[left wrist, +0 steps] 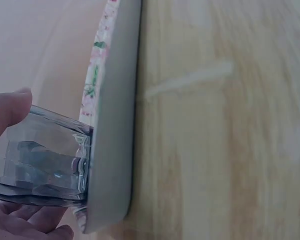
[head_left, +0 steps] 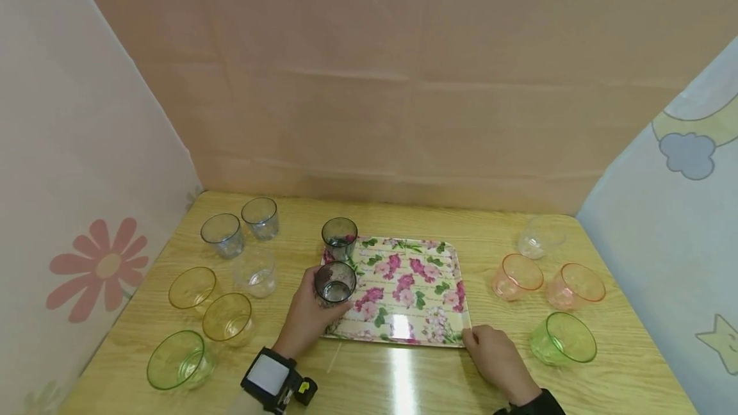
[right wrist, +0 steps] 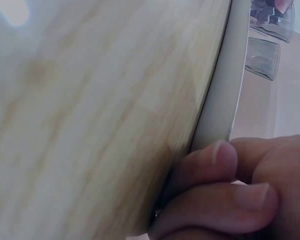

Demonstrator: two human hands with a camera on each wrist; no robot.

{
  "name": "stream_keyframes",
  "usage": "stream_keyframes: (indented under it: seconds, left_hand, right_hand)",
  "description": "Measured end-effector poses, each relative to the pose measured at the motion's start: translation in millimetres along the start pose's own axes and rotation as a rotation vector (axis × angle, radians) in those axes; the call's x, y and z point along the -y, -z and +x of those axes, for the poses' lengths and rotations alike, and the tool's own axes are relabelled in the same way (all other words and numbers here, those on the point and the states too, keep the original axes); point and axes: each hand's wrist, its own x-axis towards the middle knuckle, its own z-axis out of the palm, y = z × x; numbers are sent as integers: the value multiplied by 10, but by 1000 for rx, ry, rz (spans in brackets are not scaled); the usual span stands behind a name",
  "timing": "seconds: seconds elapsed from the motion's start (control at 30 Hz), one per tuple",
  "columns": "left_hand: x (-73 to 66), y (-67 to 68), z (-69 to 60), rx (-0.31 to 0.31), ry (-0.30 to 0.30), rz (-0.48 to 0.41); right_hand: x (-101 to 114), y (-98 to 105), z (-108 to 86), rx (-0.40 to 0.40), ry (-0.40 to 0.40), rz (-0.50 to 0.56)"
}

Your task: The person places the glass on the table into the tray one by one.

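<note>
Left of the tray, on the worktop (head_left: 357, 380), I see two blue-grey glasses (head_left: 225, 239), a clear glass (head_left: 255, 274), two amber glasses (head_left: 228, 320) and a green glass (head_left: 180, 364); right of it, another clear glass (head_left: 539, 240), two orange glasses (head_left: 517, 279), another green glass (head_left: 562, 341). A smoky tumbler (head_left: 340, 239) stands at the floral tray's (head_left: 406, 312) far-left corner. Just nearer, the left grip (head_left: 308, 309) curls round a second smoky tumbler (head_left: 336, 284) at the tray's left edge; the right grip (head_left: 498, 358) pinches the near-right corner.

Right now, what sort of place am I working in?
Probably a makeshift, screened-off tabletop booth indoors: a wood-grain table, a plain brown backdrop behind it, and pale printed panels along both sides.
</note>
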Motion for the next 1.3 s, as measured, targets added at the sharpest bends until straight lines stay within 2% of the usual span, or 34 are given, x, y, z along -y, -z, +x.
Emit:
stream_keyframes:
  seconds: [0.13, 0.6, 1.3]
  left_hand:
    - [13, 6, 26, -3, 19, 5]
    - [25, 12, 97, -21, 24, 23]
    - [8, -3, 168, -49, -2, 28]
  right_hand:
    - [5, -1, -2, -5, 2, -5]
    - [1, -7, -6, -4, -3, -11]
    - [15, -1, -19, -5, 2, -5]
